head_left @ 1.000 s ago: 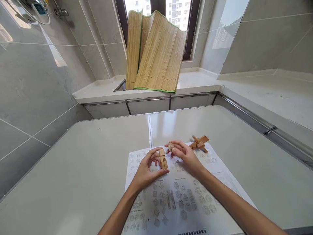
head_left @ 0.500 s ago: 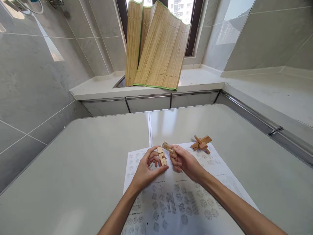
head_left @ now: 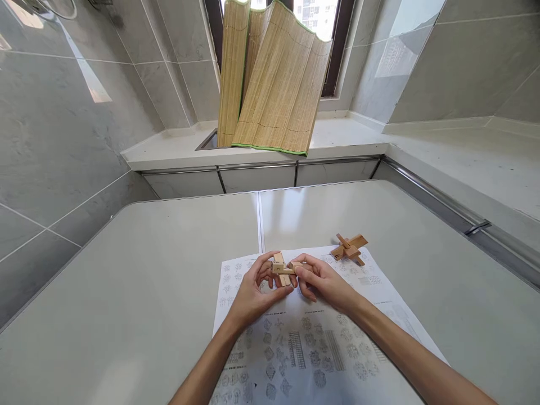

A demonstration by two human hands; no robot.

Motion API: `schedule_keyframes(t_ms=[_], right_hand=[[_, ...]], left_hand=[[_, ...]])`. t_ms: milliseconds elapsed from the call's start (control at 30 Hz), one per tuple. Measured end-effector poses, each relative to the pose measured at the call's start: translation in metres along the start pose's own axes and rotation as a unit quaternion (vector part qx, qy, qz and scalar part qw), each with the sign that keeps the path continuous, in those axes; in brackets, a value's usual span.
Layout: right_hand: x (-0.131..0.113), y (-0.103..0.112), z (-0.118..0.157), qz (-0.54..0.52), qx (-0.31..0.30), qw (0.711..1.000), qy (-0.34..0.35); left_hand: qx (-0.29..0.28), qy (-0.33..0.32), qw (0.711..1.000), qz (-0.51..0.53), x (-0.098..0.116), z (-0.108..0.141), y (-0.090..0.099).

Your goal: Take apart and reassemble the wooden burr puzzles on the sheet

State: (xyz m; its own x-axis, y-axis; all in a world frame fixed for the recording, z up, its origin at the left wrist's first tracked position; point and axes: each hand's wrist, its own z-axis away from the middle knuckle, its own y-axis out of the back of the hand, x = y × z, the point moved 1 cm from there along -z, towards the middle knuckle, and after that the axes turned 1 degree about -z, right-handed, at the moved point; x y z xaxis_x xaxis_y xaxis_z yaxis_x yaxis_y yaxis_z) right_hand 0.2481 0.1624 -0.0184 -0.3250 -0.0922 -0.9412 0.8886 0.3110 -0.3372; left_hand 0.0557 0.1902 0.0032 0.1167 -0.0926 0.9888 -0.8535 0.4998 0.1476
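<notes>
Between thumb and fingers, my left hand [head_left: 250, 292] grips light notched wooden puzzle pieces [head_left: 284, 280] that stand roughly upright. My right hand [head_left: 323, 281] pinches another notched wooden puzzle piece [head_left: 278, 268] by its right end. This piece lies crosswise in front of the upright ones, seemingly touching them at the middle; whether it sits in their notch I cannot tell. Both hands are raised over a printed sheet [head_left: 304, 343] covered with small puzzle drawings. Beyond my right hand, a darker assembled wooden cross puzzle [head_left: 350, 249] rests at the sheet's upper right edge.
The sheet lies on a pale glossy table [head_left: 169, 270] with a seam down its far half. Behind the table, a bamboo mat [head_left: 278, 84] leans at the window on a white ledge [head_left: 169, 154]. Grey tiled walls [head_left: 63, 140] close in on both sides.
My right hand has brought its piece left and turned it level, so it now crosses the pieces in my left hand. The left hand has stayed nearly in place.
</notes>
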Motion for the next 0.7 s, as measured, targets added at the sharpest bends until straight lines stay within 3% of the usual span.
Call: schedule_keyframes(t_ms=[433, 700], right_hand=[[-0.0016, -0.0013, 0.0007, 0.032, 0.043, 0.999, 0.01], [0.0036, -0.0052, 0.0025, 0.075, 0.097, 0.992, 0.022]], left_hand=[[-0.024, 0.005, 0.999, -0.045, 0.006, 0.003, -0.0008], [-0.006, -0.032, 0.995, -0.095, 0.0082, 0.0048, -0.0047]])
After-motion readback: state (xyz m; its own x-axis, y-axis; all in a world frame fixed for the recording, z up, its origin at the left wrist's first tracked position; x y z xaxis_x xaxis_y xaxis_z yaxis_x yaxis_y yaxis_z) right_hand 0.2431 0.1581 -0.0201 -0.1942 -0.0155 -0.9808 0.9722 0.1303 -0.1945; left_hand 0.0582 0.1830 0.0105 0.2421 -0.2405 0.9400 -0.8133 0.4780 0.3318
